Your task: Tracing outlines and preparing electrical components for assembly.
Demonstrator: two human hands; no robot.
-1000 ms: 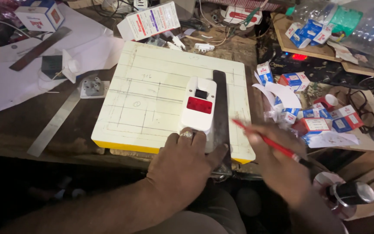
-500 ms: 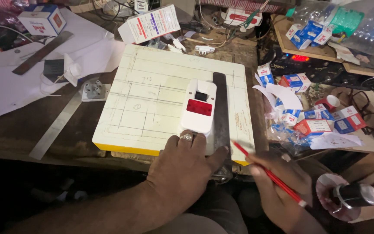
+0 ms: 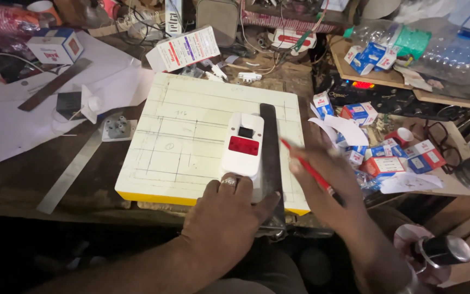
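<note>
A: Right hand [image 3: 335,190] is swinging back up to the board [image 3: 191,141], fingers pinching the red pencil [image 3: 307,166], tip nearing the metal ruler [image 3: 270,158].

B: Left hand [image 3: 229,218]?

A: Spread flat, pressing the white switch unit [image 3: 243,144] and ruler against the board. Nothing there is shifting.

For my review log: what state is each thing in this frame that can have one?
Left hand: pressing down on the white switch unit and metal ruler.
Right hand: holding a red pencil, blurred.
White switch unit: flat on the board.
Metal ruler: flat beside the unit.
Red pencil: tip above the board.
White board: lying flat, marked with lines.
</note>
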